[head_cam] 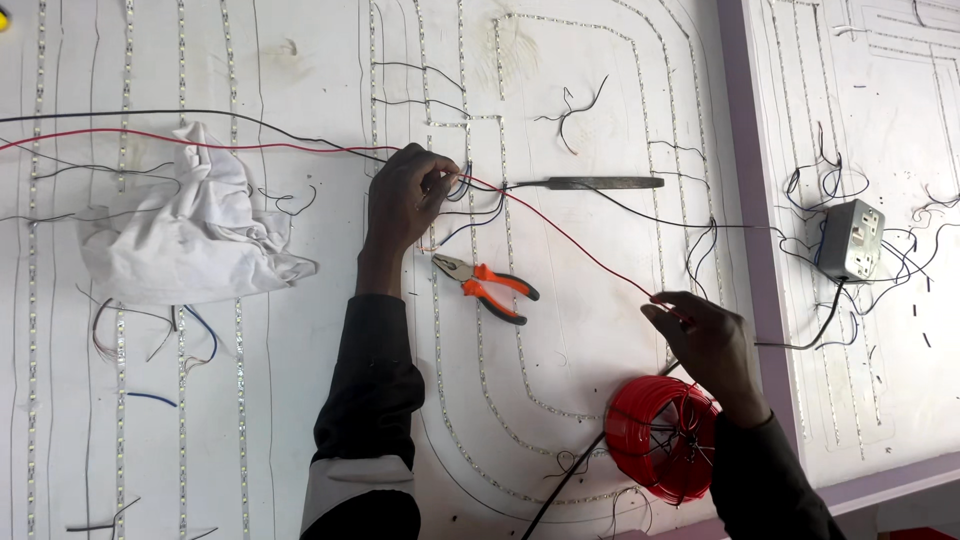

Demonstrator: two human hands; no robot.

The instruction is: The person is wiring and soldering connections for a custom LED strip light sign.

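- I am looking down at a white board [300,400] with rows of small light strips [236,380] running along it.
- My left hand [405,195] is resting on the board, its fingertips [440,180] pressed together and pinching the red wire [580,250] where thin dark wires are gathering.
- My right hand [710,345] is hovering near the board's right edge, thumb and forefinger pinching the same red wire, which is stretching taut between both hands.
- A coil of red wire [660,435] is sitting just below my right hand.
- Orange-handled pliers [485,285] are lying between my hands, apart from both.
- A dark flat tool [600,183] is lying right of my left hand.
- A crumpled white cloth [185,225] is lying to the left.
- A grey socket box [850,238] is sitting on the neighbouring panel, black wires entering it; I cannot tell what is inside.
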